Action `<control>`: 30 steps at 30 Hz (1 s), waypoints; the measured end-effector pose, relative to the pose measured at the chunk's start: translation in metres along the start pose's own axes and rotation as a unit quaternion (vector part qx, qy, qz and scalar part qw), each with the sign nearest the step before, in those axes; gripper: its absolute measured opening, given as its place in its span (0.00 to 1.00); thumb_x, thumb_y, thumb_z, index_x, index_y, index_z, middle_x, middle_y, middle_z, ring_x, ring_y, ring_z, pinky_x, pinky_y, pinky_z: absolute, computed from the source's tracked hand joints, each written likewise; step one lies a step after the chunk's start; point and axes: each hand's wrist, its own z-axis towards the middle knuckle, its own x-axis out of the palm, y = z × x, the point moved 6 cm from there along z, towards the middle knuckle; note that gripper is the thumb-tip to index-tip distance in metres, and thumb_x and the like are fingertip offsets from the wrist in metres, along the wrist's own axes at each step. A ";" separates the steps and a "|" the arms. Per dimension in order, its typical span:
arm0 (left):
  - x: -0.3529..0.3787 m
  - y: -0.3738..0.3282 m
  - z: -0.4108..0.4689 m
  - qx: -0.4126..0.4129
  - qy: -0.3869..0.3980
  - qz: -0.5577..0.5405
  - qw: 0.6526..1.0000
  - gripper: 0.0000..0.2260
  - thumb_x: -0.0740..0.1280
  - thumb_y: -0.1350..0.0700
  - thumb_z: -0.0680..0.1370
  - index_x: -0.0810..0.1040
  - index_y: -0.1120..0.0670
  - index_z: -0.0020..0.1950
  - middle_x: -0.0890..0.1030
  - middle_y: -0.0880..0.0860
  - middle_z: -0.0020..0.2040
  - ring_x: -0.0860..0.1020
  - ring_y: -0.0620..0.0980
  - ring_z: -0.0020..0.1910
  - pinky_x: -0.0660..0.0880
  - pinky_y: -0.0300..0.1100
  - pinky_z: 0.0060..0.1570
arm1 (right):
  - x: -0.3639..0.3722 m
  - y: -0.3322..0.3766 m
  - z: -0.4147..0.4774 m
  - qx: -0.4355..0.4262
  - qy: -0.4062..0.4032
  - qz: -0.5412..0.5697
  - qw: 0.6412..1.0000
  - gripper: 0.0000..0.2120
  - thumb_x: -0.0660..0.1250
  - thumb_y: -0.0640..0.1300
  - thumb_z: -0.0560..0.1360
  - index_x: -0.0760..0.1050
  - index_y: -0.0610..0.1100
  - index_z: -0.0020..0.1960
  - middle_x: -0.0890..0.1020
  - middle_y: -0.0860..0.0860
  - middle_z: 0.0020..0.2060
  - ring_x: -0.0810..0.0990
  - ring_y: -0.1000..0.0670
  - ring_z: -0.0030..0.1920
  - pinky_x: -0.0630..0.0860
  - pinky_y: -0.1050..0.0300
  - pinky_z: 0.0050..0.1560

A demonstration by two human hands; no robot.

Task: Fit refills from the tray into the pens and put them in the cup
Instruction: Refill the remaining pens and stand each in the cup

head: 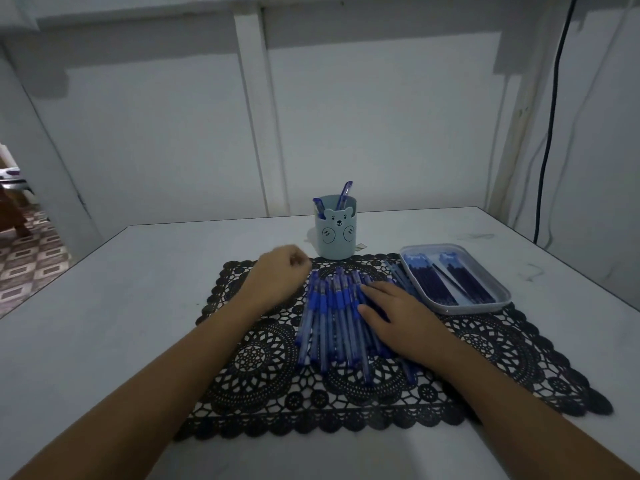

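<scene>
A white table [138, 289] fills the near view. Its far edge and right edge run close along a pale wall [381, 133], and its left edge drops off to patterned floor tiles [27, 258]. A black cable [550, 133] hangs down the wall at far right. A black lace mat [502, 348] lies across the middle of the table. Bare tabletop lies open to the left of the mat, in a strip behind it, and to the right of the tray.

The pens [332, 317] lie in a tight blue pile at the centre of the mat, running near to far. The cup [335, 233] stands upright at the mat's far edge, just beyond the pile, with two blue pens [344, 192] leaning inside it. The tray [464, 310] sits to the right, partly on the mat's far right corner, with dark blue refills [446, 282] lying in it.

The left hand [277, 275] hovers over the mat at the far left of the pile, near the cup, knuckles up and fingers curled under. Whether anything is in its grasp cannot be told. The right hand [398, 317] rests on the right side of the pile with fingers straight and thumb spread, gripping nothing.

The cup's front bears a raised bear face with two paw outlines below it. Any print on the pens is too small to read.
</scene>
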 end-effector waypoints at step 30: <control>0.007 -0.003 -0.065 0.073 0.025 0.094 0.993 0.09 0.52 0.53 0.81 0.69 0.54 0.56 0.74 0.49 0.41 0.71 0.44 0.36 0.64 0.36 0.33 | -0.021 0.027 -0.013 -0.108 -0.170 -0.004 0.980 0.23 0.54 0.52 0.77 0.69 0.41 0.67 0.72 0.43 0.64 0.69 0.45 0.65 0.65 0.52 0.66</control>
